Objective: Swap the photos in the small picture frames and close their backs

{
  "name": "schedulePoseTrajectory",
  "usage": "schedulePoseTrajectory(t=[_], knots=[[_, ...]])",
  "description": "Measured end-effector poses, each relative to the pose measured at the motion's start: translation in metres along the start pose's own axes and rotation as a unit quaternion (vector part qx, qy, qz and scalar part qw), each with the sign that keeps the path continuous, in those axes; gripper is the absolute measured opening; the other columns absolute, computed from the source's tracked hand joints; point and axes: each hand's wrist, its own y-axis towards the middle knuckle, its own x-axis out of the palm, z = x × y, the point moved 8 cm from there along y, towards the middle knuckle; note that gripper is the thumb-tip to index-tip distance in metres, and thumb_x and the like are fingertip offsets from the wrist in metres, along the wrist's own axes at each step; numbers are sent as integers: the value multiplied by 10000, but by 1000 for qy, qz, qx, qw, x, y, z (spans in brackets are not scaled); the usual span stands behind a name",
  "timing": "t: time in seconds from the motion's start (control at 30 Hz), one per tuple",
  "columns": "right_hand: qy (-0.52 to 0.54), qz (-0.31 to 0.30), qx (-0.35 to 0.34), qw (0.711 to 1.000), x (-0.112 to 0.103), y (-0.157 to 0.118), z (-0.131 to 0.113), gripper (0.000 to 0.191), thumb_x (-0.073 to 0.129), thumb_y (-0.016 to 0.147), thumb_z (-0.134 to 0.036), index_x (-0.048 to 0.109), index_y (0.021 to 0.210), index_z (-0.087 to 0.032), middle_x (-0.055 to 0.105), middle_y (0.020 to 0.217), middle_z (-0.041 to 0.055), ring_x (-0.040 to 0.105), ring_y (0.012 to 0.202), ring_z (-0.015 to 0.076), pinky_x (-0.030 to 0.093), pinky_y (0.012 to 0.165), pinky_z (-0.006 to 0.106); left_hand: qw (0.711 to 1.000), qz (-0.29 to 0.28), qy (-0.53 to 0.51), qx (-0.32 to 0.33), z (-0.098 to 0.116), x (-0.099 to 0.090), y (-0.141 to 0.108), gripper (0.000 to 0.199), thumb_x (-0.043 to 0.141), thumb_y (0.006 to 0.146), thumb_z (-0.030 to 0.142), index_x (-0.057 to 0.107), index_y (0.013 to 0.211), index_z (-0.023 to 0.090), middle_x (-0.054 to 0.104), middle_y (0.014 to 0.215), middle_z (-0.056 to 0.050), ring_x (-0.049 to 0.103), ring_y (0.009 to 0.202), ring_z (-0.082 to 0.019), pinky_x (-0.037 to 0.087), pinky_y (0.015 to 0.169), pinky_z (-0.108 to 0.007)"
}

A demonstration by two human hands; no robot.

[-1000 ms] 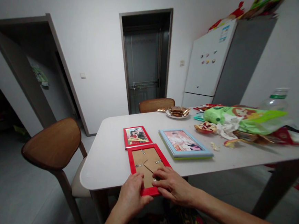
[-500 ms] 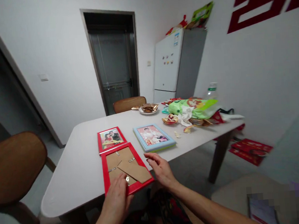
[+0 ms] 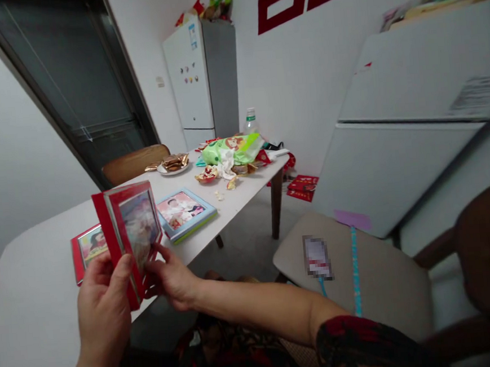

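A red photo frame [image 3: 140,220] is held upright above the table's near edge, its picture side turned to the right. My left hand [image 3: 104,290] grips its lower left side, thumb on the front. My right hand [image 3: 171,277] has its fingers at the frame's lower right side, pinching there. Behind it, another red photo frame [image 3: 89,246] lies on the table, partly hidden. A light blue photo frame [image 3: 185,211] lies to the right, on top of something with a green edge.
On the white table [image 3: 28,291] are a plate of wrapped snacks [image 3: 174,164], a green bag [image 3: 229,151], fruit pieces [image 3: 207,175] and a bottle [image 3: 251,121]. A chair [image 3: 379,269] with a lanyard card stands at the right.
The red frame that lay back side up is now lifted and turned upright in my hands. My right hand has come to its side. The view has swung right.
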Motion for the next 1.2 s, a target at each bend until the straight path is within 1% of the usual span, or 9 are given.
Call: schedulePoseTrajectory(t=[0.13, 0.23, 0.4, 0.5, 0.67, 0.8, 0.93, 1.07, 1.2], knots=[[-27, 51, -66, 996, -18, 10, -43, 403, 537, 662, -249, 438, 1053, -242, 485, 536, -80, 449, 428, 65, 410, 400, 203, 996, -11, -60, 58, 3, 32, 24, 281, 609, 663, 377, 515, 842, 182, 576, 749, 22, 557, 599, -105, 487, 572, -239], [-28, 50, -94, 994, -23, 15, -64, 426, 539, 651, -233, 436, 1064, -250, 507, 568, -79, 441, 421, 59, 411, 401, 200, 991, -7, -83, 106, 9, 47, 29, 238, 619, 661, 326, 510, 816, 180, 576, 782, 15, 565, 698, -113, 474, 675, -250], [-39, 91, -176, 979, -46, 22, -112, 519, 482, 619, -106, 415, 1126, -196, 546, 589, -77, 470, 454, 55, 424, 471, 170, 977, 22, -125, 171, 33, 46, 37, 316, 659, 609, 204, 469, 861, 195, 580, 810, 30, 571, 775, -105, 443, 784, -257], [-134, 149, -158, 967, -73, 36, -142, 528, 457, 624, -85, 415, 1147, -142, 585, 640, -48, 498, 482, 60, 430, 496, 170, 978, 22, -167, 123, 29, 46, 56, 417, 638, 618, 189, 408, 965, 218, 595, 866, 10, 595, 771, -121, 465, 760, -290], [-380, 155, -165, 897, -104, 73, -189, 505, 463, 634, -89, 467, 1136, -134, 629, 783, 8, 536, 546, 66, 425, 520, 166, 984, -40, -174, -1, -25, 69, 86, 432, 603, 624, 153, 417, 1013, 186, 624, 873, -43, 614, 777, -157, 476, 751, -327], [-541, 165, -125, 815, -131, 96, -192, 496, 462, 650, -118, 487, 1145, -129, 640, 768, 24, 510, 496, 62, 398, 480, 164, 995, -29, -91, -39, -74, 80, 92, 471, 556, 681, 158, 382, 1119, 158, 622, 948, -84, 598, 861, -176, 454, 792, -331], [-582, 162, -109, 789, -158, 106, -178, 467, 479, 649, -154, 528, 1112, -120, 651, 762, 34, 528, 523, 85, 400, 489, 178, 995, -9, 90, -30, -104, 78, 85, 474, 563, 697, 217, 409, 1143, 176, 572, 1093, -91, 517, 1025, -202, 400, 861, -316], [-614, 169, -106, 764, -177, 112, -163, 454, 476, 646, -165, 546, 1092, -124, 645, 918, 46, 583, 703, 116, 432, 608, 185, 984, -20, 174, -35, -118, 77, 78, 485, 519, 724, 232, 384, 1183, 152, 509, 1183, -107, 478, 1070, -209, 359, 895, -314], [-646, 176, -110, 734, -174, 121, -154, 453, 458, 652, -169, 550, 1094, -125, 632, 976, 64, 585, 797, 148, 429, 700, 216, 975, -28, 215, -40, -120, 75, 83, 536, 465, 742, 221, 304, 1239, 99, 468, 1218, -150, 479, 1066, -217, 349, 897, -322]])
